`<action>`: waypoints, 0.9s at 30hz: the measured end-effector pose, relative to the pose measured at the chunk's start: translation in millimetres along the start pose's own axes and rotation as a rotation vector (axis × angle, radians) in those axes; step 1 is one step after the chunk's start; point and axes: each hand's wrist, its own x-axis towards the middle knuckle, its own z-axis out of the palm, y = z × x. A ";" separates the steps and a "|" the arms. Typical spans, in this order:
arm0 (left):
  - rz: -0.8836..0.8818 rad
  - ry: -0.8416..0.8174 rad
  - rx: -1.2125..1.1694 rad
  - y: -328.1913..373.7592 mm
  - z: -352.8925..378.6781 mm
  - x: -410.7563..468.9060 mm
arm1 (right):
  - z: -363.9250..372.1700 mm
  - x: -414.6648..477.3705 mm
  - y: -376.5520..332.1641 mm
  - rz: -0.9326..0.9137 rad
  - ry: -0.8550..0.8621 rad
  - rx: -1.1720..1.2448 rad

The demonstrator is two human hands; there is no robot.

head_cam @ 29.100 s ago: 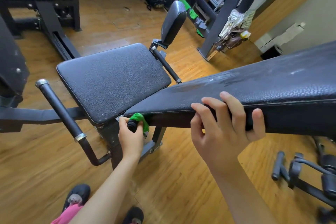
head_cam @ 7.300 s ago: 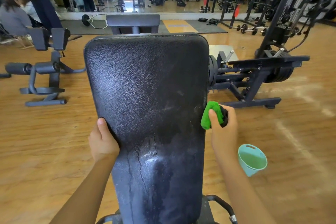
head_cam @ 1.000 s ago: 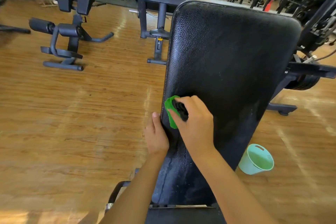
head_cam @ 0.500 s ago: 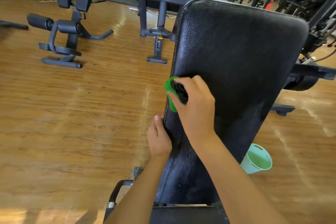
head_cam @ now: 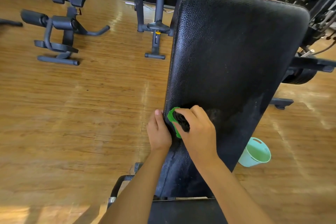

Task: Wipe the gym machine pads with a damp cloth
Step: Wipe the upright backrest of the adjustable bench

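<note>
My right hand grips the bunched cloth at the pad edge. My left hand clasps this edge just beside, so I think a slipped stroke can hit it.

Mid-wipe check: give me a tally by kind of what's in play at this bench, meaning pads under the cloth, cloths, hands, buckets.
Pads under the cloth: 1, black back pad
Cloths: 1, green cloth pressed on it
Hands: 2, left hand on the pad's edge, right hand gripping the cloth
Buckets: 1, mint bucket on the floor
Total: 5
</note>
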 end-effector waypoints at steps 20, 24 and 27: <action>0.019 0.036 -0.003 -9.4 2.0 1.5 | 2.4 24.3 -19.5 -0.012 0.040 0.015; 0.007 0.061 0.039 -6.7 1.7 0.8 | -11.7 46.6 -15.5 0.014 0.112 0.029; 0.025 0.042 0.048 -5.7 0.9 0.6 | -5.9 40.5 -15.1 -0.016 0.093 0.011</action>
